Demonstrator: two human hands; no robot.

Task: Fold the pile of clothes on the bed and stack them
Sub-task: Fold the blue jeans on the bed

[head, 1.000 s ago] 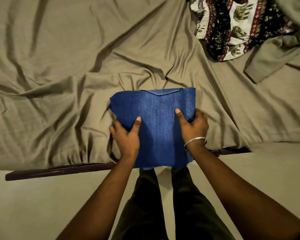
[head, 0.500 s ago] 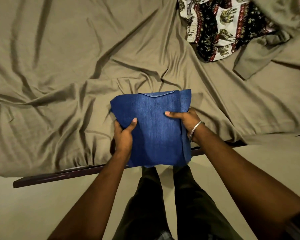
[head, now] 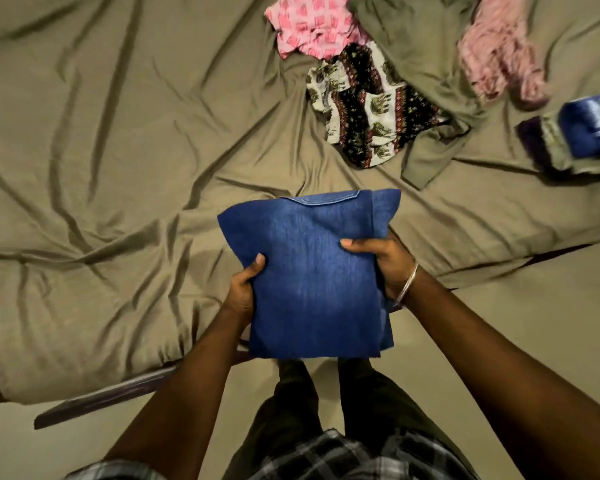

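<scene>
A folded blue denim garment point(head: 312, 271) is held up over the near edge of the bed. My left hand point(head: 243, 289) grips its left side, thumb on top. My right hand point(head: 381, 261), with a metal bangle on the wrist, grips its right side. At the back right lies the unfolded pile: an elephant-print cloth point(head: 364, 109), a pink checked cloth point(head: 312, 26), an olive garment point(head: 416, 57) and a fuzzy pink one point(head: 499, 53). At the far right edge sits a stack of folded clothes point(head: 582, 133) with a blue printed item on top.
The wrinkled olive bedsheet point(head: 118, 168) covers the bed. A dark wooden bed rail point(head: 118, 393) runs along the near edge. Below it lies the pale floor point(head: 534, 323), and my legs are beneath the denim.
Both hands have lifted the folded denim off the sheet and toward me. The view has swung right and up, bringing the pile and the folded stack into sight.
</scene>
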